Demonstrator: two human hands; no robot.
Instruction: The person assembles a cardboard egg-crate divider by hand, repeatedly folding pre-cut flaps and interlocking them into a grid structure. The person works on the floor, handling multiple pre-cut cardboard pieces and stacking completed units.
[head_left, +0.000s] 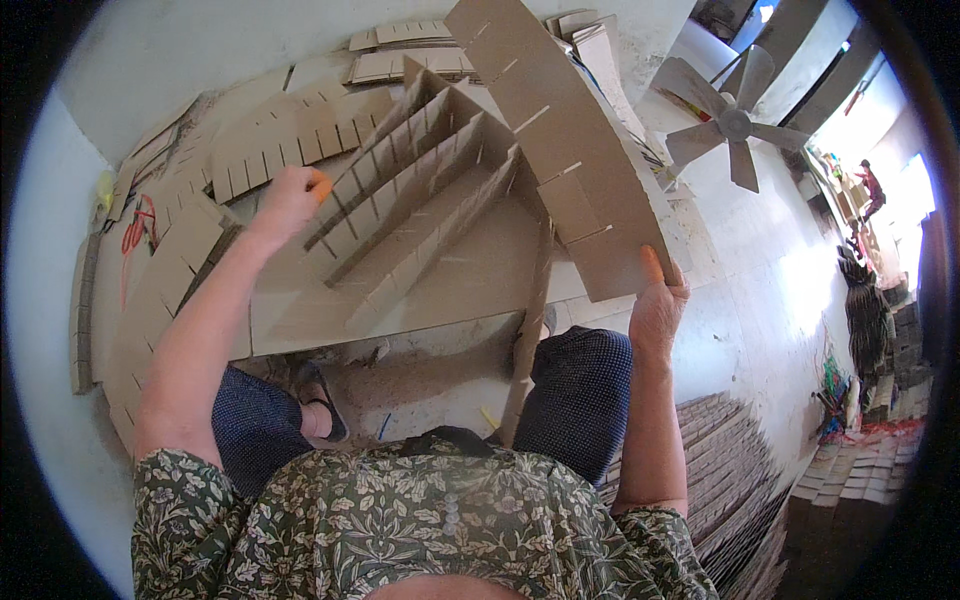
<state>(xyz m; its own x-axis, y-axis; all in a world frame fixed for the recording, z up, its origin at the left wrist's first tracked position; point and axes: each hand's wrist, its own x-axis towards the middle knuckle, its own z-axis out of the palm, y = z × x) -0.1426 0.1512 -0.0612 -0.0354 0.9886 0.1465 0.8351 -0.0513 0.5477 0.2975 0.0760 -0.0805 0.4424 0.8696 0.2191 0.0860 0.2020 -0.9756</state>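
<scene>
My right hand (658, 304) grips the near end of a long slotted cardboard strip (555, 150), which slants up and away over the work surface; an orange covering shows on its thumb. My left hand (292, 196) is raised with curled fingers, an orange covering on one fingertip; whether it holds anything cannot be told. Just right of that hand, several cardboard strips stand on edge as partitions (420, 187), spreading apart towards me. They stand on a flat cardboard sheet (465, 277) in front of me. The long strip hides part of their far right end.
Slotted cardboard pieces (300, 139) lie at the left and more stacks (409, 64) at the back. Red-handled scissors (137, 229) lie far left. A fan (735, 125) stands right. Stacked cardboard partitions (705, 465) cover floor at lower right. A person (872, 191) is far right.
</scene>
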